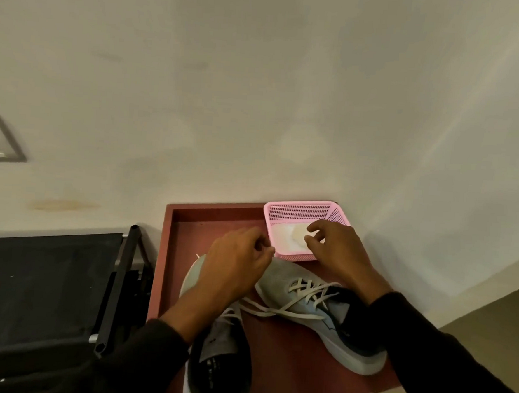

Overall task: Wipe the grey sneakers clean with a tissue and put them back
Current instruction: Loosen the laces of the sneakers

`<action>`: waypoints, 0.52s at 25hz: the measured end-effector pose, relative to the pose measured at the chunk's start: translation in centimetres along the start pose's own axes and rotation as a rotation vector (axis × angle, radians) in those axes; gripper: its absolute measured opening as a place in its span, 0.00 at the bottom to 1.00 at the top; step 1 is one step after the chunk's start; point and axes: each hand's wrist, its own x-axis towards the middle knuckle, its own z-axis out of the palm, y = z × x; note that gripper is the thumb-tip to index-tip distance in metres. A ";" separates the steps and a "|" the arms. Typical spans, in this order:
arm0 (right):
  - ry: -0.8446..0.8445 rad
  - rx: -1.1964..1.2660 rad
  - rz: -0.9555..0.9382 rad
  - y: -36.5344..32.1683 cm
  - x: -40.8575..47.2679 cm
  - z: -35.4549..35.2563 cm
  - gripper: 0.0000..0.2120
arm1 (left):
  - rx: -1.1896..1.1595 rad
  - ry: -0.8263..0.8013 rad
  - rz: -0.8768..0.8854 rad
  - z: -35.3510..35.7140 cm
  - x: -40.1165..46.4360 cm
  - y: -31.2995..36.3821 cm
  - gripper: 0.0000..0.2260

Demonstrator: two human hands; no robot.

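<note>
I take the pink basket [299, 212] as my reference point. It sits at the far right corner of the red-brown tray [214, 221], and the white tissue [290, 239] lies flat on its floor. My right hand [337, 252] hovers over the basket's near right corner, thumb and forefinger curled with a narrow gap between them, closed on nothing that I can confirm; the tissue lies just beyond and to the left of those fingertips, so this hand is the nearer one for the pick. My left hand [239, 265] is at the basket's near left corner, fingers loosely curled; whether it touches the rim I cannot tell (the knuckles hide the contact). Both grey sneakers [307, 293] rest on the tray on the near side of the basket, the right one with its toe just short of the basket's near wall and its long axis running back toward my right sleeve. In my judgement the wiping has not begun.
</note>
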 end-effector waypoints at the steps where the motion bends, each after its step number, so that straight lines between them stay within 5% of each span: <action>1: -0.012 -0.040 0.009 0.8 1.4 0.3 0.13 | 0.036 -0.037 0.028 0.8 1.6 0.3 0.09; 13: -0.233 -0.394 0.063 7.4 9.1 3.5 0.16 | 0.260 -0.391 -0.072 11.5 14.2 1.2 0.15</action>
